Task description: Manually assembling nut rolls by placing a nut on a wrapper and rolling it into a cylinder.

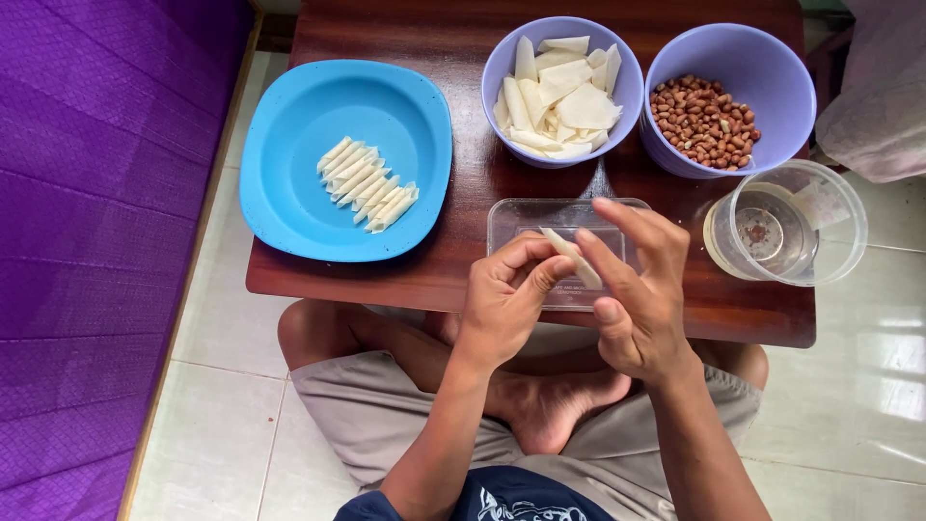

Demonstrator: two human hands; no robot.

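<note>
A thin, pale strip of dough wrapper [571, 257] is pinched between both hands above the clear rectangular plastic lid [526, 220], at the near edge of the dark wooden table [463, 270]. The left hand [502, 299] has thumb and forefinger closed on one side; the right hand [637, 289] grips the other, its remaining fingers spread, apparently so it can be rolled. About a dozen finished rolls [367, 183] lie on one blue plastic plate [289, 125], far left. Two lilac bowls are set within reach: one of wrappers [502, 58], one of peanuts [772, 58]. One clear round container [839, 222] stands right.
</note>
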